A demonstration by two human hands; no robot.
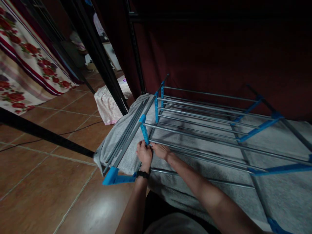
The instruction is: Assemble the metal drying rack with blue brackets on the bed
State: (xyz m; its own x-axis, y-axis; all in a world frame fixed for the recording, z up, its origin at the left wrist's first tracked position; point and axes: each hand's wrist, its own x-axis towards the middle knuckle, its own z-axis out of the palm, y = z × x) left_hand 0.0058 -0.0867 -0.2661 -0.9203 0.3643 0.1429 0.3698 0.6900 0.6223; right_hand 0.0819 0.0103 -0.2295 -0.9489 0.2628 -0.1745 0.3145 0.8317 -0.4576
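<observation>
A rack frame of grey metal rods (209, 138) and blue plastic brackets lies on a grey blanket. My left hand (144, 153), with a black band on its wrist, is closed at the lower end of a blue bracket (144, 130). Close beside it, my right hand (160, 150) pinches the end of a metal rod (185, 149) where it meets that bracket. The fingertips and the joint between them are partly hidden. Another blue bracket (117, 177) sits at the near left corner of the frame, just left of my left wrist.
Several loose rods (128, 130) lie along the left of the grey blanket (287, 191). Black metal posts (97, 55) rise at the left, with a dark red curtain (207, 58) behind. A striped cloth (110, 104) and a cable (80, 129) lie on the tiled floor (48, 188).
</observation>
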